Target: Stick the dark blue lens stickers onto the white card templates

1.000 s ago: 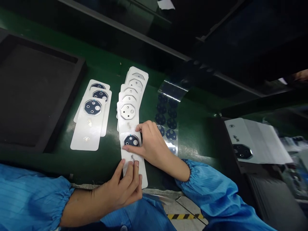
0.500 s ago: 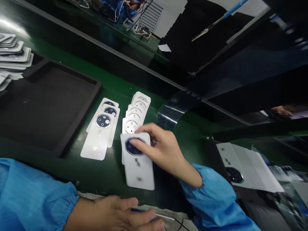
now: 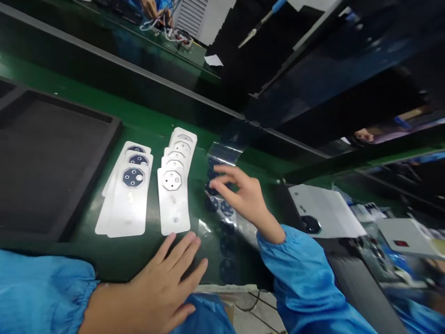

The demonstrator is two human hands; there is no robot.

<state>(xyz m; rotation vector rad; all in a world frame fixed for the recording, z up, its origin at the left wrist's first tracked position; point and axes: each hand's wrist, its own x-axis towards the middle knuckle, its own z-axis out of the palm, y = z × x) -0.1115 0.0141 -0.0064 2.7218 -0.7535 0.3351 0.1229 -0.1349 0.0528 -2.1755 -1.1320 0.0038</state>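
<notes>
My left hand (image 3: pixel 163 280) lies palm down with fingers spread, its fingertips by the lower end of a fanned column of white phone-back-shaped panels (image 3: pixel 175 204) with pale octagonal camera areas. My right hand (image 3: pixel 243 195) is over a clear strip of round dark stickers (image 3: pixel 227 246). Its index finger and thumb are apart, at the strip's left edge, and I see nothing held; whether they touch a sticker I cannot tell. To the left lies a second overlapping column of white panels (image 3: pixel 128 211), whose camera areas are dark blue.
A black tray (image 3: pixel 62 162) sits at the left. On the right a white sheet or panel with a dark camera area (image 3: pixel 323 208) rests on a black surface. A raised ledge (image 3: pixel 139 74) runs behind the work surface. Tweezers with a blue handle (image 3: pixel 262 23) show at the top.
My right hand has let go of the white panel and moved right to the sticker strip. That panel now appears to lie atop the left column. My left hand has moved up, fingers spread.
</notes>
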